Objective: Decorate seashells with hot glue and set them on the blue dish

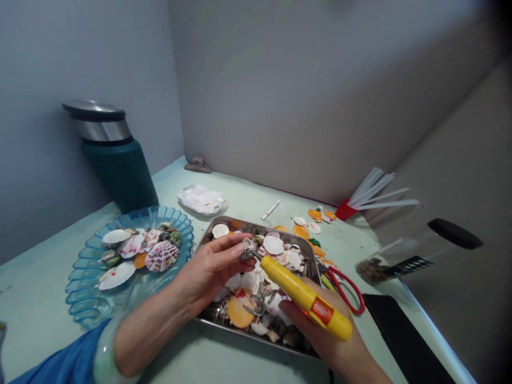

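Note:
My left hand (214,264) pinches a small dark shell (247,252) between thumb and fingers, above a metal tray (256,337) of mixed seashells. In my right hand (324,333) is a yellow hot glue gun (298,288), with a red-lit switch on its body. Its nozzle points left and touches, or nearly touches, the small shell; I cannot tell which. An orange scallop shell (240,311) and a white shell (273,245) lie in the tray below.
A blue scalloped plate (80,282) of shells stands left, before a teal bottle (124,170). Rightward are red-handled scissors (354,301), a black phone (404,336), a clear jar (404,258) and a red cup (344,209) of glue sticks (374,189). Behind lies a white plastic packet (202,200).

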`<control>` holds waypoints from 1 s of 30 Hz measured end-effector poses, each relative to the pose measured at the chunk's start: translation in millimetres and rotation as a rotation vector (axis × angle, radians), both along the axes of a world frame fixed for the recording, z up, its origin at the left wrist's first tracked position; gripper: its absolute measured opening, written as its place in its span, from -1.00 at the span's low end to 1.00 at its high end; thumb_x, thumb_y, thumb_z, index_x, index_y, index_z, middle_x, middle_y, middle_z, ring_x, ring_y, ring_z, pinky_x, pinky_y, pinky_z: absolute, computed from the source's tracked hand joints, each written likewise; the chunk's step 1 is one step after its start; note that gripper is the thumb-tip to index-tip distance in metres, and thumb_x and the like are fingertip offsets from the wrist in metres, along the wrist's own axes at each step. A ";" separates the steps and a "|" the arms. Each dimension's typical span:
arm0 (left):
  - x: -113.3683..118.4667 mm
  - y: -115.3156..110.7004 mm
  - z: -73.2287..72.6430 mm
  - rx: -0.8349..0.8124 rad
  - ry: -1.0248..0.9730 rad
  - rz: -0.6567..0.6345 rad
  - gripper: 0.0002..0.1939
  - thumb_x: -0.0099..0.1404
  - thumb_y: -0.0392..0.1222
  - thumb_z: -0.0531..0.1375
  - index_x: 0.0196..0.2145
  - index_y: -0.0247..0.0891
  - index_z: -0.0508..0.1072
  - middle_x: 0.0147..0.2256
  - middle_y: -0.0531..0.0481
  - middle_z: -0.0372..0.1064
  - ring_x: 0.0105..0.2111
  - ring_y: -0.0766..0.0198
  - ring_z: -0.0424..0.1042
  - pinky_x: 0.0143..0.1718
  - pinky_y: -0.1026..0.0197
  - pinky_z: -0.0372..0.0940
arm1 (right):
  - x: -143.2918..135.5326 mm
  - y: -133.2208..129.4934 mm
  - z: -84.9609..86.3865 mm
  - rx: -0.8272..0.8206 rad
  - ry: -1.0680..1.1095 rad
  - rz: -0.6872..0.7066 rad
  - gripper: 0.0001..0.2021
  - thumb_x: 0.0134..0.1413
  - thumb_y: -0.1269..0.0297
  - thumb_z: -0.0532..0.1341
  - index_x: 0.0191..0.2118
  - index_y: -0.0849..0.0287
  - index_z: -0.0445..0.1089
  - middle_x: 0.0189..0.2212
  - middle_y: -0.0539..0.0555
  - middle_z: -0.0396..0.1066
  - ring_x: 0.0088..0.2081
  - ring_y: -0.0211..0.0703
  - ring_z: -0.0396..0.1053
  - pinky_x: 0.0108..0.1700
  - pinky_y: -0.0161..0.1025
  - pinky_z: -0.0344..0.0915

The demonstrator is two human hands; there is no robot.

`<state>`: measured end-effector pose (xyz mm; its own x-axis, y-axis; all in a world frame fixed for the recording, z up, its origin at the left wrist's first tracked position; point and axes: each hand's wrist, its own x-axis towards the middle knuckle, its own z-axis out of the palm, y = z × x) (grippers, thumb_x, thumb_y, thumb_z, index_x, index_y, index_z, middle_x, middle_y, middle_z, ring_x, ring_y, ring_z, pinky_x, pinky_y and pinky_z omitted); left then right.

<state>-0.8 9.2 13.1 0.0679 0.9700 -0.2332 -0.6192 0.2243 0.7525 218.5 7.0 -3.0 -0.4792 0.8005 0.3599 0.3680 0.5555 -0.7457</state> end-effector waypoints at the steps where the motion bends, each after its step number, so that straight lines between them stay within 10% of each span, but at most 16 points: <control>1: 0.0 -0.2 -0.2 0.001 0.002 0.000 -0.76 0.14 -0.35 0.31 -0.19 -0.35 0.55 -0.24 -0.11 0.52 -0.31 0.23 0.51 -0.20 0.20 0.40 | 0.1 -0.3 0.3 -0.002 0.002 0.002 -0.93 0.12 0.36 0.23 -0.38 0.14 0.40 -0.47 -0.02 0.46 -0.50 -0.21 0.42 -0.47 -0.33 0.37; 30: 1.3 -2.5 -2.2 0.097 0.096 -0.007 -0.64 0.04 -0.30 0.37 -0.14 -0.22 0.57 -0.11 -0.08 0.50 -0.12 0.20 0.40 -0.04 0.17 0.23 | -1.2 -0.3 3.1 -0.033 -0.021 -0.052 -0.84 0.15 0.30 0.19 -0.46 0.15 0.34 -0.55 -0.03 0.39 -0.54 -0.21 0.39 -0.50 -0.34 0.34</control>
<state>0.5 6.7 10.8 0.0562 0.9879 -0.1445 -0.5418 0.1517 0.8267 217.3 6.7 0.1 -0.4435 0.8361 0.3229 0.4114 0.5100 -0.7554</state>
